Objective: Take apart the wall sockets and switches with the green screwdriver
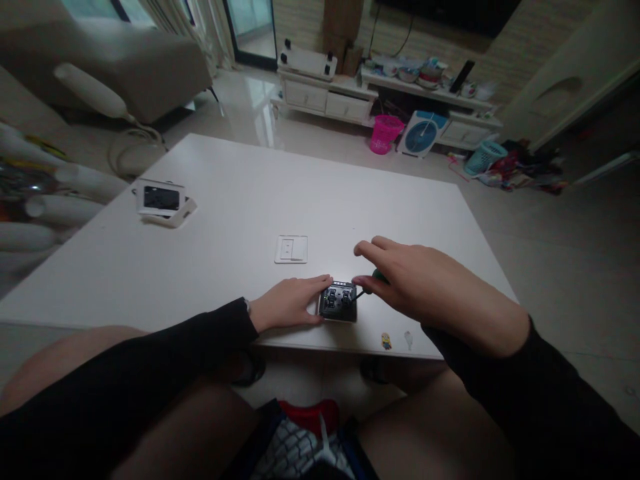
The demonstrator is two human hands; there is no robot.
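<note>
My left hand (pixel 285 303) is closed on the left side of a small black wall-switch module (pixel 339 311), thumb at the near corner and fingertips at the far one. The module lies on the white table (pixel 320 193) near its front edge, its side with metal terminals facing up. A screwdriver (pixel 361 293) with a dark shaft and green handle is held in my right hand (pixel 420 277). Its shaft slants down to the module's right half, where the tip seems to touch; the exact spot is too small to tell. Beyond the module lies a white switch-and-socket plate (pixel 299 249).
At the table's left, a dark phone-like object (pixel 163 198) sits in white packaging (pixel 177 215). Two small stickers, one a yellow figure (pixel 386 341), are near the front edge. On the floor beyond stand a pink bin (pixel 385 135) and a box fan (pixel 421 135).
</note>
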